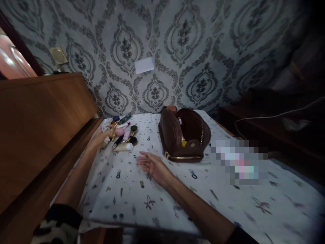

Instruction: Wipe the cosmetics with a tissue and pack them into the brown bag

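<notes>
My left hand (99,138) reaches into a cluster of cosmetics at the left of the table. Its fingers look pinched beside a gold-coloured item (114,130); what they hold is too small to make out. Around it lie a pink tube (126,134), a beige tube with a white cap (123,147), a dark-lidded jar (133,128) and a blue-lidded jar (116,118). My right hand (153,166) hovers over the cloth, open, with nothing in it. Beyond it, a brown leather bag (170,135) stands unzipped; a yellow item (184,143) shows inside.
A white patterned cloth (132,200) covers the table. A wooden cabinet (45,112) borders the left side. At the right lies a blurred-out object (240,162), and a white cable (274,117) crosses the dark furniture. Patterned wallpaper (175,44) rises behind.
</notes>
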{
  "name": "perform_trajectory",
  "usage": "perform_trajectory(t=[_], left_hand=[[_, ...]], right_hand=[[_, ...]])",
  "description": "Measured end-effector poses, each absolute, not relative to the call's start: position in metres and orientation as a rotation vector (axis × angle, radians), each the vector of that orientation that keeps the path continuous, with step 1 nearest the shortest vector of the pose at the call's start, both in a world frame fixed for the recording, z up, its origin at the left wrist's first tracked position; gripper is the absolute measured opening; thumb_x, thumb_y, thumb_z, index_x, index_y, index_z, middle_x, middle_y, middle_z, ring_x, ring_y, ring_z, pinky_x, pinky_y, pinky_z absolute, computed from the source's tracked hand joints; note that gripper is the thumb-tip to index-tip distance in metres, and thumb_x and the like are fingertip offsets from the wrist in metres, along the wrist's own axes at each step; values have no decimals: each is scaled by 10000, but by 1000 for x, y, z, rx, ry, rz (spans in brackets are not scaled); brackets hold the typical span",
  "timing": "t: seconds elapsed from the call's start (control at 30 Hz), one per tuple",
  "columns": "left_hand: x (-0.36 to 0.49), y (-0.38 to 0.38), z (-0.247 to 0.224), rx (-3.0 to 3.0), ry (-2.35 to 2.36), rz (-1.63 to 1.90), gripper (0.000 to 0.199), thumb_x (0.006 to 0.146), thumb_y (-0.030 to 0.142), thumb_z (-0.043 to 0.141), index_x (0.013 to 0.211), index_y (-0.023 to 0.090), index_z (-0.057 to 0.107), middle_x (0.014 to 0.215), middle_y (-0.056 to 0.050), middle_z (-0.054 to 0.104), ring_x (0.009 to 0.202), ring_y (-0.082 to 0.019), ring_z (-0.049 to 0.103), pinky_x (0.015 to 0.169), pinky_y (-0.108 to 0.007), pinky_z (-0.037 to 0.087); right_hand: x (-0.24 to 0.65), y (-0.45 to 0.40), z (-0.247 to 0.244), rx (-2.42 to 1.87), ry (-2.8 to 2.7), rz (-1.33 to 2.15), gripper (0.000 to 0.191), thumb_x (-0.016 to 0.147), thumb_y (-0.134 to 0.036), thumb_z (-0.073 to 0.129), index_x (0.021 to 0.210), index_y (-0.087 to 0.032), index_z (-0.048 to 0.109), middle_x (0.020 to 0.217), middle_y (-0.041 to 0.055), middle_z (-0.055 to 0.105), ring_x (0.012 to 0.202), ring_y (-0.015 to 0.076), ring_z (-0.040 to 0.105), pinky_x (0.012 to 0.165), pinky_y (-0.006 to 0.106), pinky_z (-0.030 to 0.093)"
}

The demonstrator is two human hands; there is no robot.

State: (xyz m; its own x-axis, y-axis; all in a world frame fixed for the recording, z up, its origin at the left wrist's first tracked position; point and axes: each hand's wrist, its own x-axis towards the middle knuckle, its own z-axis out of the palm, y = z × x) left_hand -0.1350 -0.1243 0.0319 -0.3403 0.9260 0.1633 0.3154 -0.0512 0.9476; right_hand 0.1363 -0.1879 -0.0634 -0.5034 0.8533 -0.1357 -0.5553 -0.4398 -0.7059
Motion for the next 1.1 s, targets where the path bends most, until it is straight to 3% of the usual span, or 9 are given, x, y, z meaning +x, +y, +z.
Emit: perform_trajectory(t=[0.07,0.17,0.3,0.43,0.57,0.67,0.8,0.97,1.1], left_hand=[[-91,-141,16,1413,1560,1310,624,568,483,823,1089,165,694,961,-74,747,911,-280,687,780,-352,548],[-32,-168,-17,1919,1380,1045,560,701,349,756,1222,180,644,1139,-90,699,1092,-293,631,961,-423,505],[7,-194,-52,2414,1479,1012,706,772,168,640,1451,183,444,1483,-171,447,1387,-314,406,1138,-497,350],[11,-204,-67,2800,1377,885,674,849,118,526,1500,191,369,1551,-185,375,1464,-317,308,1186,-535,234],[15,-204,-65,2962,1182,791,683,895,182,497,1543,191,280,1585,-181,347,1494,-310,260,1210,-558,116],[17,-195,-57,2817,1229,812,635,923,235,469,1536,188,307,1570,-158,387,1488,-292,280,1215,-531,139],[11,-179,-46,2434,1374,1066,475,978,356,418,1422,203,492,1448,-135,532,1396,-270,419,1177,-481,278],[-1,-172,-46,1952,1423,1265,479,973,480,428,1295,166,591,1283,-135,632,1257,-262,544,1112,-419,369],[-6,-172,-51,1694,1418,1311,532,908,567,514,1186,128,633,1156,-129,686,1117,-269,622,1012,-383,446]], right_hand=[[138,-186,-60,-506,-562,2112,339,924,-434,597,1175,-208,629,1053,79,720,949,182,711,856,347,558],[141,-182,-58,-349,-371,2140,316,1006,-459,443,1139,-234,620,995,31,731,915,163,705,905,387,551],[149,-177,-55,-352,-230,2076,445,1053,-419,283,999,-186,659,802,13,732,724,136,678,779,293,570],[154,-173,-50,-434,-249,2129,584,1045,-493,184,1027,-158,661,723,29,708,590,140,630,605,257,541],[151,-173,-52,-542,-251,2181,490,1029,-463,302,1022,-118,649,691,45,691,544,130,599,474,208,449],[146,-176,-54,-537,-246,2184,369,1019,-383,365,963,-146,642,650,13,665,521,115,580,472,195,439],[145,-181,-52,-453,-292,2214,331,1030,-325,328,904,-194,605,672,-16,662,591,117,621,574,219,513],[147,-184,-51,-349,-434,2248,354,1020,-438,357,1076,-198,612,876,33,722,778,159,671,758,342,577],[148,-183,-53,-367,-475,2207,278,1002,-402,462,1129,-206,613,985,32,729,855,142,675,861,366,573]])
